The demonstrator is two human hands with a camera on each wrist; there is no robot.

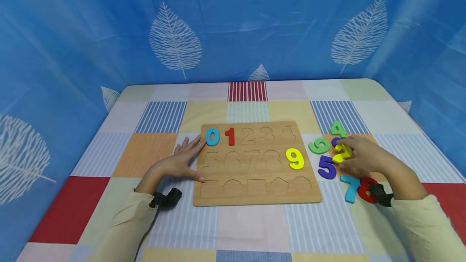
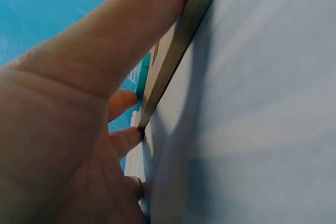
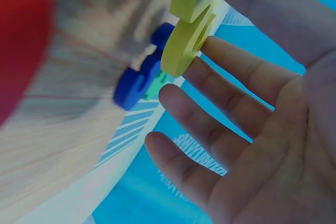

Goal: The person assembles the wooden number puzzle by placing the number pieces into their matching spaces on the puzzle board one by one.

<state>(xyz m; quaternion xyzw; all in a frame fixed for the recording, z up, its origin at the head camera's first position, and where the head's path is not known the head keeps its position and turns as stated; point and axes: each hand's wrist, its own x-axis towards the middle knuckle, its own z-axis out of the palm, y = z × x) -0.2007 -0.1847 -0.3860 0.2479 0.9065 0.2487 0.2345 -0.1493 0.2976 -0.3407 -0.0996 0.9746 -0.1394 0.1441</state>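
A wooden number board point(image 1: 247, 173) lies flat, with a blue 0 point(image 1: 207, 137), a red 1 point(image 1: 231, 137) and a yellow 9 point(image 1: 291, 161) on its upper two rows. My left hand point(image 1: 182, 161) rests along the board's left edge, thumb and fingers spread, one fingertip by the 0. To the right of the board, my right hand point(image 1: 367, 157) pinches a yellow number 2 point(image 3: 176, 56) between thumb and fingers. Below that piece is a purple number point(image 3: 136, 85), partly hidden in the head view.
Around the right hand lie a green 4 point(image 1: 337, 128), a green 6 point(image 1: 319, 146), a purple 5 point(image 1: 327, 167), a light-blue 7 point(image 1: 351, 189) and a red number point(image 1: 365, 191), partly covered by the wrist strap. A patchwork cloth point(image 1: 251, 233) covers the table; blue curtains point(image 1: 251, 23) hang behind.
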